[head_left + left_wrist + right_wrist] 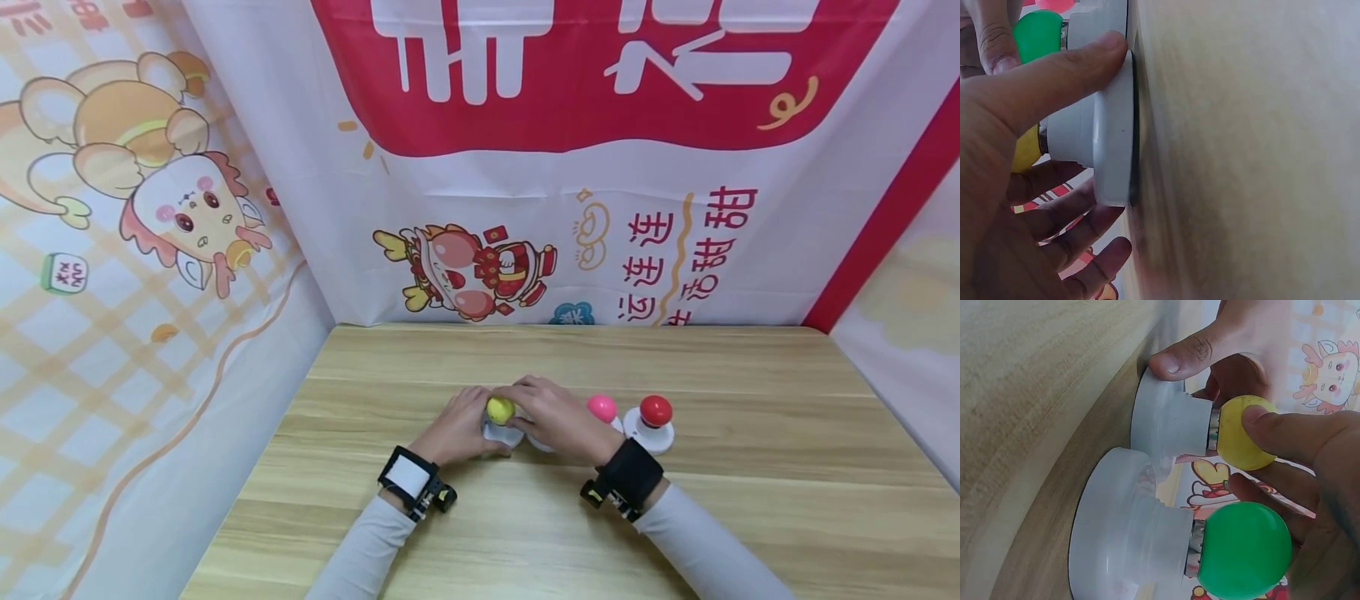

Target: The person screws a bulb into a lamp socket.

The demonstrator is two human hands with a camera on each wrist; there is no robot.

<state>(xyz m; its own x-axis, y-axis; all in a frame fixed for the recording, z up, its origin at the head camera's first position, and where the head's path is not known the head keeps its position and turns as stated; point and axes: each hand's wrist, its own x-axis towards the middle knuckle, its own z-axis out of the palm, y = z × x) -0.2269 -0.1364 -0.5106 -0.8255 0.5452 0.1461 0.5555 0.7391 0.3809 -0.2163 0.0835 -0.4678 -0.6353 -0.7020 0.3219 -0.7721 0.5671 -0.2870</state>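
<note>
A small yellow light bulb sits in a white round lamp holder on the table. My left hand grips that holder, its thumb on the near rim and fingers around the far side, as the left wrist view shows. With thumb and fingers, my right hand pinches the yellow bulb. Right beside it stands a second white holder with a green bulb; in the head view the right hand hides this bulb.
To the right of my right hand stand a pink bulb, partly behind the wrist, and a red bulb in its white holder. The wood-grain table ends at a printed cloth backdrop.
</note>
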